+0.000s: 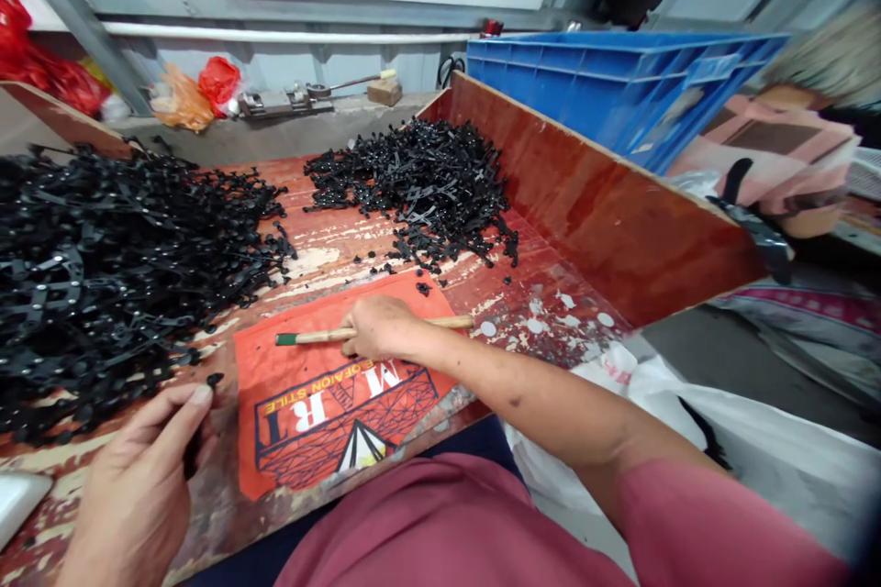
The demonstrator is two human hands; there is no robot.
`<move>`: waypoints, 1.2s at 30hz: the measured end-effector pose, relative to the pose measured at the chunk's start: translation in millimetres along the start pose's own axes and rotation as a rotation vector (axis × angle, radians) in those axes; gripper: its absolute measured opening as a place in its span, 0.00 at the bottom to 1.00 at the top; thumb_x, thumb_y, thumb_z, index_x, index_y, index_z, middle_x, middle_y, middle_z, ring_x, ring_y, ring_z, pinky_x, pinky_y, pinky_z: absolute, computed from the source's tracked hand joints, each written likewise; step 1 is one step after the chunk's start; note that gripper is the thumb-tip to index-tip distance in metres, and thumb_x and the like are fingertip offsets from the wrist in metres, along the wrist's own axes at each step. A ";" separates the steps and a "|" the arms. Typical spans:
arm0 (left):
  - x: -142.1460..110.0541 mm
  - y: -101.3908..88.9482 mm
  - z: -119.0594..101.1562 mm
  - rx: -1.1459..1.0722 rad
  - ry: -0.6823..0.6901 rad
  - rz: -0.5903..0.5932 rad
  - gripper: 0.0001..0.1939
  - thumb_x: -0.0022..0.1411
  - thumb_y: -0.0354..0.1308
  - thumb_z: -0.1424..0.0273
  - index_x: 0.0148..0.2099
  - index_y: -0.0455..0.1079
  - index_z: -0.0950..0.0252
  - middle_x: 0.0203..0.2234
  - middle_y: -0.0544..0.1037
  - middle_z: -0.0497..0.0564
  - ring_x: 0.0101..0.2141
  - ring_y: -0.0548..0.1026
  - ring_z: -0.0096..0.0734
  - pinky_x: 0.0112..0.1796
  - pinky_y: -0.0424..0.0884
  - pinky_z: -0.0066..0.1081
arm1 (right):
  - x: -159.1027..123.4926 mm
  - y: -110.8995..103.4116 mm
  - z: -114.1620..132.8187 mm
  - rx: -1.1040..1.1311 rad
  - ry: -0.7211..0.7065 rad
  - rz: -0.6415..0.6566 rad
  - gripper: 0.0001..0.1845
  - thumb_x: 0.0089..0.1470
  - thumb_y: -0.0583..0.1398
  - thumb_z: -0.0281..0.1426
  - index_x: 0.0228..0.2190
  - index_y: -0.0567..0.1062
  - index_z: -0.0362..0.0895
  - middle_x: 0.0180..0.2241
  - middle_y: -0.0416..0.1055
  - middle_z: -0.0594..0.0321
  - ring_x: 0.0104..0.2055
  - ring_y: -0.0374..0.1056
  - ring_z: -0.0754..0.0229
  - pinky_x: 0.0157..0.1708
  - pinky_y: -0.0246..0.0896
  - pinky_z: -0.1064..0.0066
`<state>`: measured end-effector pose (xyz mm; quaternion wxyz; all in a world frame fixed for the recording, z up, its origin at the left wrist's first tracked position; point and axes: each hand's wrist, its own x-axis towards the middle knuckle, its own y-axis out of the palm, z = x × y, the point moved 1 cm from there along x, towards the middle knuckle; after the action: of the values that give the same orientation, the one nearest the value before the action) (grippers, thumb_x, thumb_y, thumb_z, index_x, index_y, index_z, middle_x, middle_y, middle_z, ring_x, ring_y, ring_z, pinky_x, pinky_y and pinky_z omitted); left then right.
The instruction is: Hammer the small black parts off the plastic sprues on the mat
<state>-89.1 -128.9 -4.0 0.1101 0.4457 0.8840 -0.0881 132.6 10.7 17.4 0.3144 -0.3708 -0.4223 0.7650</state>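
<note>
My right hand (377,326) lies on an orange printed bag (330,404) and is closed round a thin wooden stick (451,323) with a green tip. The stick lies almost flat, its green end pointing left. My left hand (141,486) is at the near left edge of the worn red wooden tray (606,229). Its fingers are pinched on a small black plastic piece (193,454). Another small black piece (215,379) lies just beyond its fingertips. A big heap of black plastic parts (103,266) lies to the left, touching distance from my left hand.
A second pile of black parts (419,188) lies at the tray's far right. A blue crate (619,83) stands behind the tray's right wall. White plastic sheeting (722,449) lies at the right. Red and orange bags (199,92) and a tool sit on the back ledge.
</note>
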 end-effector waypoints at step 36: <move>28.7 99.6 22.6 0.659 0.216 0.615 0.13 0.57 0.57 0.57 0.29 0.69 0.62 0.20 0.68 0.42 0.23 0.63 0.27 0.26 0.58 0.26 | -127.6 18.0 -44.9 0.372 -0.165 -0.348 0.28 0.69 0.50 0.30 0.66 0.58 0.60 0.58 0.71 0.68 0.52 0.73 0.60 0.52 0.67 0.68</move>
<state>-22.6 -54.1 -39.3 -0.1090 0.7049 0.6421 -0.2807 234.3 -80.1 23.6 0.4686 -0.1650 -0.3559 0.7915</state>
